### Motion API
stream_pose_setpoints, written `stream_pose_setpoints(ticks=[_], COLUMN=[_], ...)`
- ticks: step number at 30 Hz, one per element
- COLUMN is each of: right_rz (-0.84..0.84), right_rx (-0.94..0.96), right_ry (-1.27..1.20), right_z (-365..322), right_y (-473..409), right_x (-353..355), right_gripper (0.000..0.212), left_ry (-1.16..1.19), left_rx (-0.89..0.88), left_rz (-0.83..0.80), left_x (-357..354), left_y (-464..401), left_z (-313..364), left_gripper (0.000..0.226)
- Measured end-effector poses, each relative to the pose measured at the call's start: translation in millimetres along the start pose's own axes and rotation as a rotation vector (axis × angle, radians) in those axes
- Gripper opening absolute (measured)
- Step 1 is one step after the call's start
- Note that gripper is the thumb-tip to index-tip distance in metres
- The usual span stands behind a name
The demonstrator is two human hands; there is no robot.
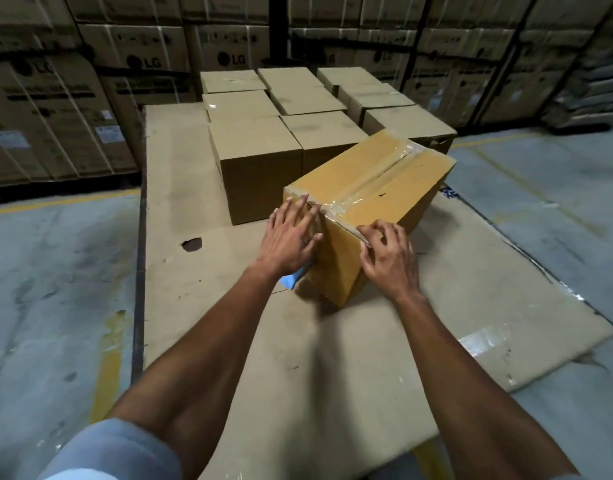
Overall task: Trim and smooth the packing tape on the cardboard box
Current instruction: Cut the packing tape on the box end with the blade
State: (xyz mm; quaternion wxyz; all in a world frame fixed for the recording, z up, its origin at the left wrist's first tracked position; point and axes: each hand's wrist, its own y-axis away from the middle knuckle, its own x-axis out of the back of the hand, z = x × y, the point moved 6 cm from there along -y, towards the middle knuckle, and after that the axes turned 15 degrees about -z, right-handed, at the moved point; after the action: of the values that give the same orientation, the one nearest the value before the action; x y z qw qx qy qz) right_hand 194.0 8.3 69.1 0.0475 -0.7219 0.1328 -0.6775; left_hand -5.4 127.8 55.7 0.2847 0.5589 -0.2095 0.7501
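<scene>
A tan cardboard box point(395, 188) lies at an angle on flattened cardboard sheets. Clear packing tape point(374, 183) runs along its top seam and folds over the near end. My left hand point(291, 237) lies flat with fingers spread against the near-left end of the box, over the tape end. My right hand point(388, 254) rests on the near-right top edge, fingers curled and fingertips pressing the tape there. A small blue object point(293, 280) shows under my left hand beside the box; what it is cannot be told.
Several sealed plain boxes point(260, 157) stand in rows just behind the box. The flattened cardboard sheet point(333, 358) covers the floor beneath; it has a dark hole point(192, 244) at left. Tall stacks of printed cartons point(55, 109) wall the back. Concrete floor point(38, 289) lies on both sides.
</scene>
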Motion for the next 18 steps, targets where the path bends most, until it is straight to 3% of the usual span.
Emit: stream_pose_setpoints(ticks=[4, 9, 14, 18], right_rz=[-0.018, 0.010, 0.023, -0.040], right_rx=[-0.039, -0.071, -0.076, 0.047], right_ry=[0.011, 0.024, -0.026, 0.002], right_z=[25.7, 34.6, 20.6, -3.5], right_y=[15.9, 19.6, 9.2, -12.6], right_x=[-0.9, 0.3, 7.7, 13.4], right_gripper=[0.047, 0.045, 0.049, 0.058], left_ry=[-0.079, -0.063, -0.023, 0.040], left_rx=[-0.059, -0.090, -0.082, -0.106], left_rz=[-0.066, -0.003, -0.048, -0.022], left_x=[-6.6, -12.2, -38.8, -73.8], left_y=[-10.3, -7.8, 3.7, 19.8], left_z=[7.1, 32.5, 46.2, 58.0], left_gripper=[0.070, 0.071, 0.087, 0.102])
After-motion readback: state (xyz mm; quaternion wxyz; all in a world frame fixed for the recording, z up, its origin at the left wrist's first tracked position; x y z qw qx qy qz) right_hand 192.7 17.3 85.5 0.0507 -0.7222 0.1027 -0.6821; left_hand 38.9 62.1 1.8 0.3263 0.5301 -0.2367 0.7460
